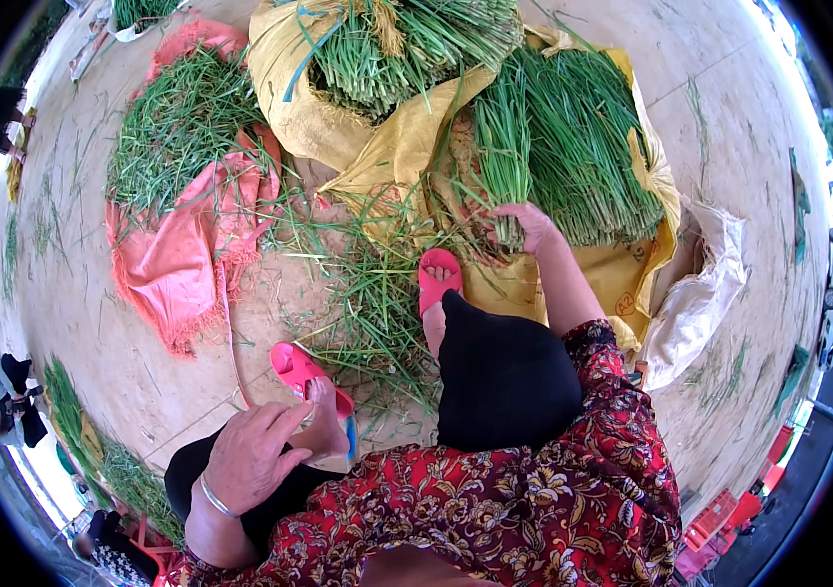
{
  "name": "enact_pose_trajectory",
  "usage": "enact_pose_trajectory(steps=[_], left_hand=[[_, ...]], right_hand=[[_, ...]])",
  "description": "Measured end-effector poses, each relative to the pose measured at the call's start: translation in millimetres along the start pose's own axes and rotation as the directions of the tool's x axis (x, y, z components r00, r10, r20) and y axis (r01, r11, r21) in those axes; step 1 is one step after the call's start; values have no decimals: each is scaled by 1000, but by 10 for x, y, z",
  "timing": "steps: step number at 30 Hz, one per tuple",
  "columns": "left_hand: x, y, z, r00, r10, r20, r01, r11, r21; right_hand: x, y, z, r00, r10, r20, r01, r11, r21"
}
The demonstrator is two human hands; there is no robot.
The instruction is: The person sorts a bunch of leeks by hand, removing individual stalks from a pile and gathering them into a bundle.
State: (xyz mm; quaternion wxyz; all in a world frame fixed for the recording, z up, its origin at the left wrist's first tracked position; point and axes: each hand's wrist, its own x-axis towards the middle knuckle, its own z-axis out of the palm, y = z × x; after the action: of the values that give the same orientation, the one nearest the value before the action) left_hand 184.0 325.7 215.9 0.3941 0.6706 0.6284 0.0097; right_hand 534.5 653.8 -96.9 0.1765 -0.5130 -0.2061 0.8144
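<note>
My right hand [531, 225] is closed round the cut end of a bunch of chives [504, 166], at the left edge of a neat pile of chives [583, 147] lying on a yellow woven sack [587, 284]. The leaves of the bunch point away from me. Over my left knee, my left hand [252, 445] has its fingers stretched out with nothing visible in it; a silver bangle circles its wrist. Loose trimmed leaves [382, 318] litter the ground between my feet, which wear pink slippers [294, 367].
Tied chive bundles [416, 49] stand in yellow sacking at the far middle. At left, a heap of loose greens [181, 127] rests on a pink woven sack [177, 274]. A white sack [705, 293] lies to the right. Other people [5, 401] are at the left rim.
</note>
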Motion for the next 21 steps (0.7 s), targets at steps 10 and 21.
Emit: enact_pose_trajectory(steps=[10, 21], left_hand=[[-170, -152, 56, 991, 117, -70, -114, 993, 37], [-371, -376, 193, 984, 121, -130, -116, 992, 50]], right_hand=[[-1140, -443, 77, 989, -137, 61, 142, 986, -83], [-2060, -618, 439, 887, -448, -117, 308, 759, -573]])
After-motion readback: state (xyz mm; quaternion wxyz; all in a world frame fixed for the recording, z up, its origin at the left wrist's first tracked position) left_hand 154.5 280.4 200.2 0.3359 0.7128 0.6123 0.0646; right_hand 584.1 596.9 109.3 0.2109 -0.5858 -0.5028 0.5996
